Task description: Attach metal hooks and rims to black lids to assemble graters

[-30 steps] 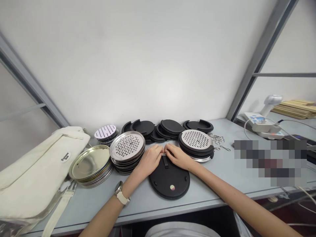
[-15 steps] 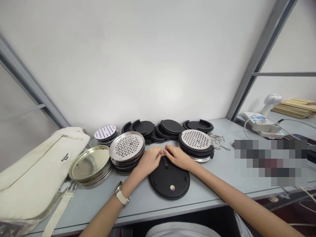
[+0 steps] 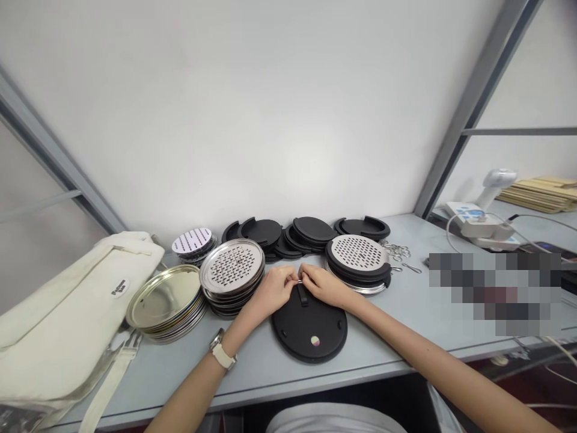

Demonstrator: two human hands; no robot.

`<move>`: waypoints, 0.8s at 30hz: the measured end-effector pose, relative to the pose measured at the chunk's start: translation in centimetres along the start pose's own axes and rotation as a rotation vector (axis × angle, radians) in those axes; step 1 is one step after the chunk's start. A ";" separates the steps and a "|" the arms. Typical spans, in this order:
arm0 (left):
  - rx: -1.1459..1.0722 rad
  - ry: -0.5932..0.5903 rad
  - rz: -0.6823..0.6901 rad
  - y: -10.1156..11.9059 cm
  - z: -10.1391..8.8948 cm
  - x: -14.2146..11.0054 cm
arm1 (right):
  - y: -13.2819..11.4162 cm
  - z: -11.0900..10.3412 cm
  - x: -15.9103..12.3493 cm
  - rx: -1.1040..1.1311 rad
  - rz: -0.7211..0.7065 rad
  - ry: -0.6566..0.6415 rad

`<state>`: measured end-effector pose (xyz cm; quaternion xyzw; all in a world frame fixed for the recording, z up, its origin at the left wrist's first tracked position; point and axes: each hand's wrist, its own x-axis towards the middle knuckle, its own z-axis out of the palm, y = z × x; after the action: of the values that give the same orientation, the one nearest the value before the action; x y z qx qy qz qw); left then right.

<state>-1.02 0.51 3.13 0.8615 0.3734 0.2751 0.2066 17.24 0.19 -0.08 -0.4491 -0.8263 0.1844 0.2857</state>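
Note:
A black round plate (image 3: 311,331) with a short strap (image 3: 302,294), two small nubs and a round sticker (image 3: 315,341) lies on the table in front of me. At its far edge, my left hand (image 3: 278,287) is closed in a pinch on a small shiny metal piece (image 3: 299,281) at the strap's end. Against it, my right hand (image 3: 322,284) is also closed, with its fingertips on the same spot. My fingers cover most of the metal piece, so its shape cannot be made out.
Left stand a stack of perforated metal discs (image 3: 232,267), gold-rimmed lids (image 3: 164,300) and a cream bag (image 3: 81,319). Black holders (image 3: 313,231) line the wall. To the right are a perforated disc in a black holder (image 3: 358,252), metal hooks (image 3: 396,251) and a power strip (image 3: 471,219).
My hands stay at the far edge of the black plate with barely any movement. A bit more of the shiny metal piece shows between my fingertips.

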 end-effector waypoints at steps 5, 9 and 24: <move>-0.011 0.010 -0.010 0.1 0.1 0.0 | 0.2 0.2 0.0 0.002 0.005 -0.014; -0.031 0.009 -0.004 0.0 0.1 0.0 | 0.2 0.2 -0.1 0.006 0.008 -0.026; -0.162 -0.026 0.027 -0.8 0.4 0.5 | -0.3 -0.1 -0.1 0.043 0.013 -0.062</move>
<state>-0.94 1.31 2.56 0.8503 0.3358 0.2961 0.2767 17.16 -0.03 0.19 -0.4425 -0.8275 0.2178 0.2684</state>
